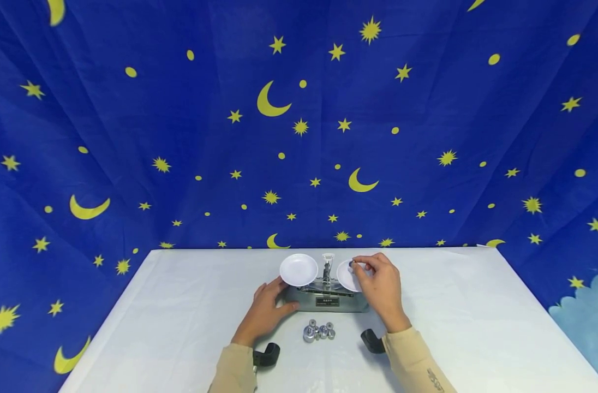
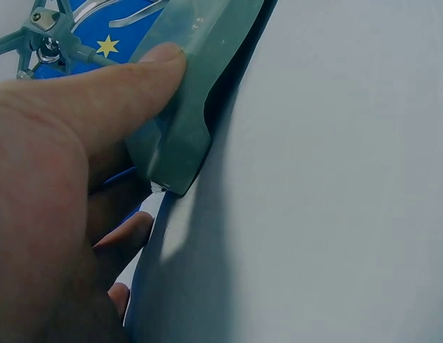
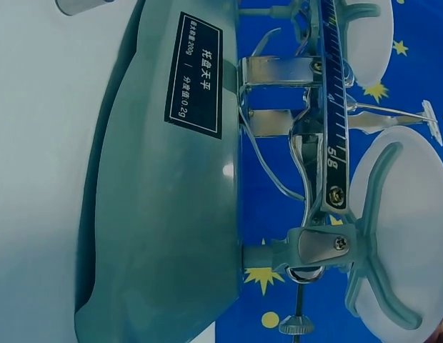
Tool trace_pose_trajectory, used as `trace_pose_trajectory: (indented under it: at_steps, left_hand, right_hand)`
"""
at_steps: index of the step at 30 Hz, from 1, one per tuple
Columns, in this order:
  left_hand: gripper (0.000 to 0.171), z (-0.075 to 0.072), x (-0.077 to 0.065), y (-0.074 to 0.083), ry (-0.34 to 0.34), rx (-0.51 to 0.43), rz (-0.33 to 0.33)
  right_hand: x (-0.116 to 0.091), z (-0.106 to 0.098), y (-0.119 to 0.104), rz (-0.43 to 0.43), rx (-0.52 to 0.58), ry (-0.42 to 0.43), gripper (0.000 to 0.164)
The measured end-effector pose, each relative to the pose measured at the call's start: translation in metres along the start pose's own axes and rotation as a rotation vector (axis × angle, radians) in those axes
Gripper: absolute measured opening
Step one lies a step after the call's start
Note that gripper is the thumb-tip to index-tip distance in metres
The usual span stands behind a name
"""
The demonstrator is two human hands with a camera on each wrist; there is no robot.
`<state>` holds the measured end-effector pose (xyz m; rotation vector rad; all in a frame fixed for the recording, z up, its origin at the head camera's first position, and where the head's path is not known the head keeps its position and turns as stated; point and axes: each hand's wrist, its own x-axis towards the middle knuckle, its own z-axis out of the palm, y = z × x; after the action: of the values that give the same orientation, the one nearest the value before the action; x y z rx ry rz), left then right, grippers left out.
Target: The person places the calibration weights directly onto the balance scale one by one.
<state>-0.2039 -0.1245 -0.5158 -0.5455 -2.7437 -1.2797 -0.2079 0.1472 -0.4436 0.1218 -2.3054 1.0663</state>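
Observation:
A pan balance (image 1: 304, 303) with a grey-green base stands on the white table, its label facing me. My left hand (image 1: 265, 312) grips the base's left end; in the left wrist view the thumb of this hand (image 2: 57, 150) lies on the front of the base (image 2: 182, 136). Over the right white pan (image 1: 345, 279), my right hand (image 1: 384, 289) pinches a small metal weight (image 1: 352, 263) between thumb and fingertips. The left pan (image 1: 299, 270) holds nothing visible. The right wrist view shows the marked beam (image 3: 334, 114) and the right pan's underside (image 3: 414, 229); that hand is almost wholly out of frame.
Several silver weights (image 1: 309, 334) stand in a cluster on the table (image 1: 156, 327) in front of the balance. Dark wrist-camera mounts (image 1: 372, 341) sit by both wrists. A blue cloth (image 1: 318, 147) with yellow stars and moons hangs behind the table.

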Motion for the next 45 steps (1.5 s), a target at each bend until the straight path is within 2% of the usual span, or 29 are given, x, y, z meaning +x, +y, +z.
trace_pose_trajectory:
  at_steps: [4,15,28,35,39,45]
  left_hand:
    - [0.066,0.0,0.0,0.0,-0.003,0.001,0.0]
    - [0.066,-0.001,-0.002,0.003,-0.003,-0.006,-0.007]
    - [0.066,-0.002,0.001,0.005,-0.004,0.004,0.009]
    - [0.067,-0.001,0.001,0.004,-0.004,0.005,0.019]
    - [0.067,-0.001,0.0,0.003,-0.01,0.0,0.01]
    - [0.067,-0.002,0.0,0.004,-0.006,0.005,-0.002]
  right_hand:
    - [0.0,0.0,0.001,0.009,0.003,-0.009,0.01]
    - [0.001,-0.006,0.0,-0.062,0.034,0.037,0.017]
    - [-0.006,-0.017,-0.025,-0.043,0.136,-0.032,0.016]
    - [-0.012,-0.016,-0.031,-0.047,0.197,-0.04,0.011]
    - [-0.016,-0.015,-0.034,-0.025,0.245,-0.067,0.012]
    - [-0.026,-0.014,-0.045,0.091,0.414,-0.197,0.011]
